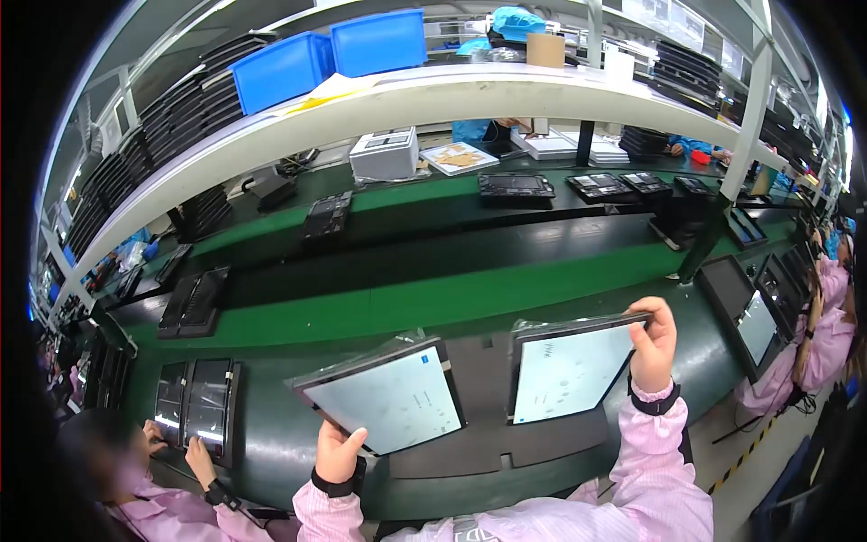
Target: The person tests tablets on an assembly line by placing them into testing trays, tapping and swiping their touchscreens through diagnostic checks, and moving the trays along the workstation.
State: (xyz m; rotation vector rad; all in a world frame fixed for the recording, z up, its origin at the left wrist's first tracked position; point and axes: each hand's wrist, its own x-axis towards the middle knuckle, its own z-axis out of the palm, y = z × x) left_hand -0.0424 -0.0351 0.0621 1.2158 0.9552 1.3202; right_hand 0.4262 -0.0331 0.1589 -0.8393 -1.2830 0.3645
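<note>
My left hand (338, 452) grips the lower left edge of a tablet (390, 404), its thumb over the screen's border. The screen is lit pale, and clear film sticks out along the top edge. A second lit tablet (567, 372) is in my right hand (654, 343), pinched at its upper right corner with the thumb in front. Film shows along its top edge too. Both tablets tilt toward me above a dark foam mat (492, 425) on the green bench. Whether their lower edges touch the mat I cannot tell.
At the left a co-worker's hands (200, 462) touch a tray of dark tablets (206, 406). Another tray (745, 312) with a lit tablet lies at the right, near another person. Black trays stand on the conveyor behind; a shelf (506, 79) with blue bins (377, 43) crosses above.
</note>
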